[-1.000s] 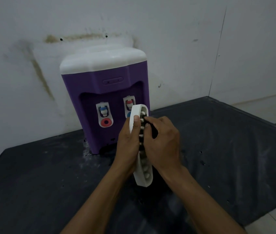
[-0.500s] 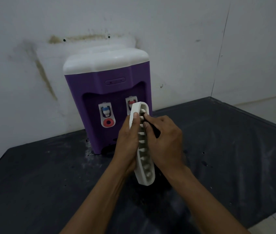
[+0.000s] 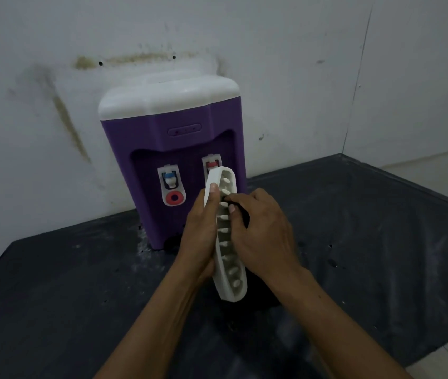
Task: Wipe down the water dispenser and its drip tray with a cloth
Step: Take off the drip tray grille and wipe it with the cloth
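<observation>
Left hand (image 3: 201, 236) grips the white drip tray (image 3: 229, 272) along its long rim, upright before the water dispenser (image 3: 179, 138), while the right hand (image 3: 263, 236) pinches a dark cloth (image 3: 244, 218) against its ribs; probably light, stiff plastic, it seems best held by that rim.
</observation>
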